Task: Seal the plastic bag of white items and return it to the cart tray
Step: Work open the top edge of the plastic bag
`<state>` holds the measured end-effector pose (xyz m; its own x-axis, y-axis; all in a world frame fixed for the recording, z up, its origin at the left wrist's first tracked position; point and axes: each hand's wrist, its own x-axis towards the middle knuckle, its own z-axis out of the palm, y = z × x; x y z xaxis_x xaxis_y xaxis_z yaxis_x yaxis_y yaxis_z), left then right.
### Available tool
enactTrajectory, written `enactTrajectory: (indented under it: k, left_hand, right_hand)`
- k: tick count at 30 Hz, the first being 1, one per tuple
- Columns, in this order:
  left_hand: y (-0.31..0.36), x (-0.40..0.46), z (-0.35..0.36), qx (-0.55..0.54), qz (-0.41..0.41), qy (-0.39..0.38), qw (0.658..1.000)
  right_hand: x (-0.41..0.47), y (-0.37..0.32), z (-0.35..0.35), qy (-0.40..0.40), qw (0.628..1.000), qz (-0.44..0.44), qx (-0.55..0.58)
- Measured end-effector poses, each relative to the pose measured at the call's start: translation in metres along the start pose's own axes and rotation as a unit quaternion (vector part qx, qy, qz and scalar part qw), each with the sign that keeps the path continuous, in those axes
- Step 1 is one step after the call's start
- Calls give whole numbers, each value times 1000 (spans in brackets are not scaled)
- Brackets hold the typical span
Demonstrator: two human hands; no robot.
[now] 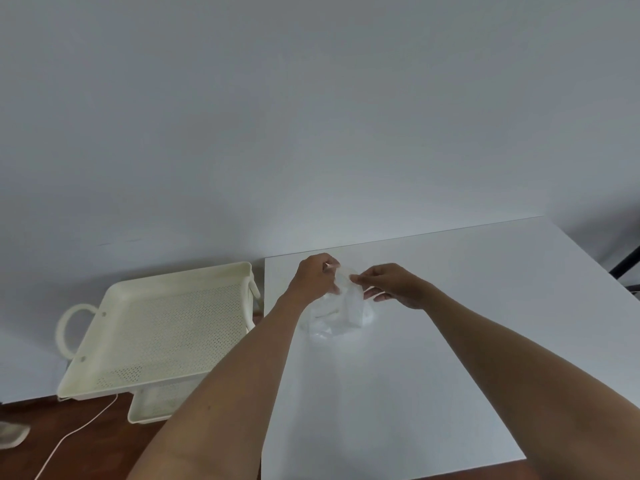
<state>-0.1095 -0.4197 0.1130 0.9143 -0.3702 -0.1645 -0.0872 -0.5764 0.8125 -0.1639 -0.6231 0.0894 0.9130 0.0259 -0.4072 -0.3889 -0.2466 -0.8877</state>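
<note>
A clear plastic bag [341, 315] with white items inside rests on the white table [433, 358] near its far left corner. My left hand [313, 277] pinches the bag's top edge on the left. My right hand [394, 284] pinches the same top edge on the right, fingers closed on the plastic. The bag's mouth is held up between the two hands; I cannot tell if it is sealed. The cream perforated cart tray [166, 327] stands left of the table, with nothing in it.
A lower cart tray [152, 407] shows under the top one. A round handle [71, 327] sticks out at the cart's left side. A white cable [76, 434] runs over the brown floor. A dark stand [627, 263] is at the far right.
</note>
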Motion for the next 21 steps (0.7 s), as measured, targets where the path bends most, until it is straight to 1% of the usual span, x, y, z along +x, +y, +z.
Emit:
enactTrajectory:
  k: [2, 4, 6, 8, 11, 14, 18, 20, 21]
  left_hand:
    - [-3, 0, -4, 16, -1, -14, 1000]
    - [-5, 0, -5, 43, 4, -40, 998]
    - [-5, -1, -4, 59, 26, -72, 995]
    - [-5, -1, -2, 67, 44, -81, 993]
    - [-6, 1, -2, 74, 37, -66, 994]
    - [-5, 2, -2, 112, 47, -47, 991]
    - [-2, 4, 0, 116, 54, -17, 992]
    - [-1, 8, 1, 122, 69, 12, 990]
    - [-1, 9, 1, 119, 75, 27, 990]
  right_hand:
    - [-1, 2, -3, -40, 999, 19, 26]
    - [-2, 2, -2, -56, 998, 18, 33]
    - [-3, 2, 1, -53, 999, 2, 14]
    - [-2, 2, 3, -29, 999, -22, -2]
    - [-2, 2, 3, 12, 998, -55, -14]
    - [-2, 2, 2, 43, 995, -84, -33]
    - [1, -1, 3, 103, 985, -137, -33]
    - [2, -3, 3, 101, 985, -136, -40]
    - [2, -4, 2, 83, 988, -121, -51]
